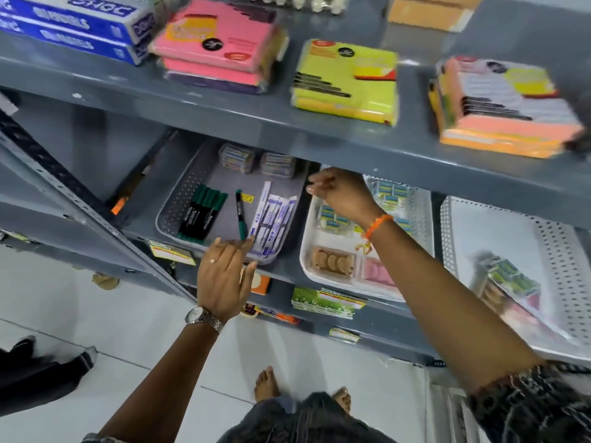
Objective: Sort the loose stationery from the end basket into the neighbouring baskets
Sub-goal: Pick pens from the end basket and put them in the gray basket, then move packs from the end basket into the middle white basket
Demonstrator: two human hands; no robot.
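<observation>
Head view: left hand (222, 276) reaches, fingers spread and empty, toward the loose marker (240, 215) in the grey basket (179, 199); right hand (340, 195), loosely curled, empty; next, pinch it

A grey basket (179, 203) is seen on the shelf (287, 270), holding a row of green markers (203, 215), one loose marker (240, 215) and white packets (271, 222). The left hand (224, 279) is spread at its front rim, fingertips near the loose marker, apparently not gripping it. The right hand (339, 195) (orange thread at the wrist) is held above the white basket (425, 212) of erasers (332, 219), fingers loosely curled.
</observation>
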